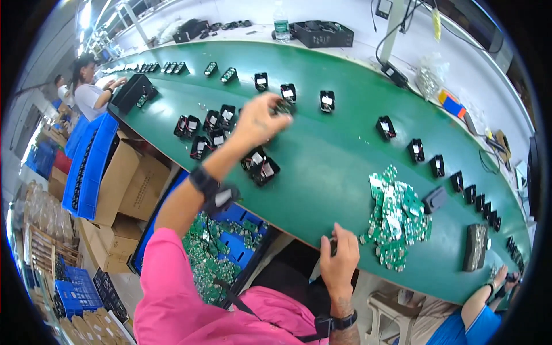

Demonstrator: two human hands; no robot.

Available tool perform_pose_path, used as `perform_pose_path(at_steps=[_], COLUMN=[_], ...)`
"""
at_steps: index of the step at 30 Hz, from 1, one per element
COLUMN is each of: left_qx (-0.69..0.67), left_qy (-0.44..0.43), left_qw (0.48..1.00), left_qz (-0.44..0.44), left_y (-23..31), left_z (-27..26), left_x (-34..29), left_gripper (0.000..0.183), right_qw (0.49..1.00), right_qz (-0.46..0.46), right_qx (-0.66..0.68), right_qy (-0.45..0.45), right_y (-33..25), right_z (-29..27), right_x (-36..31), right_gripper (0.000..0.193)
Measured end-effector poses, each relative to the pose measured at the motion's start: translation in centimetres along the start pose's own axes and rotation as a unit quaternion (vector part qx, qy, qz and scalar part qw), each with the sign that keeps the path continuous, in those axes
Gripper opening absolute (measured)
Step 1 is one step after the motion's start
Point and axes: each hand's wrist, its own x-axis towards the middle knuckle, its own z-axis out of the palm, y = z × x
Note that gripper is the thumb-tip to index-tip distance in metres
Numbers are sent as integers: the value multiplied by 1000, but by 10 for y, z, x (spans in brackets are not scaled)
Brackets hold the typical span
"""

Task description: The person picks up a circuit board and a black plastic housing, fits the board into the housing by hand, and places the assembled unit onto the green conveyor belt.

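My left hand (261, 121) reaches across the green table (322, 155), thumb and fingers closed on a small dark piece (283, 107), blurred and partly covered by the fingers. Just beyond it stands an open black housing (288, 92) with a white label inside. Below that wrist, several black housings with red wires (265, 171) lie grouped. My right hand (339, 256) is over the table's near edge, fingers loosely bent and apart, holding nothing visible. Right of it is a heap of green circuit boards (397, 215), with a dark grey block-shaped piece (435, 199) beside it.
Spaced black housings (386, 127) run in a curved line along the table. A blue bin (233, 244) of circuit boards sits below the near edge. Co-workers (92, 95) sit at the left, and another's arm (486, 293) rests at the lower right. A bottle (281, 26) stands at the back.
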Motion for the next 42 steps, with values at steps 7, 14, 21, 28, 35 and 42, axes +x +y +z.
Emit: perform_pose_path(at_steps=[7,14,21,28,35,42], left_qx=[298,392,366,287,358,236], left_qy=[79,84,36,0,-229,-267], left_qw=[934,907,921,956,904,920], left_qz=[-181,-129,-124,59,47,165], left_y=[-150,-199,-211,-132,-90,42], left_z=[-94,-50,-69,-38,0,27], left_x=[126,163,172,151,141,41], left_gripper=[38,43,47,76,70,74], right_qw=[999,999,999,999,996,993], right_qz=[-35,-8,17,-1,49,98], right_qx=[-22,-28,-28,-28,69,-62], right_qy=[22,16,38,15,1,31], right_y=[5,5,-3,8,-3,23], right_z=[7,11,8,7,-13,-105], right_x=[-5,1,8,-5,13,62], right_gripper=[22,18,13,20,19,16])
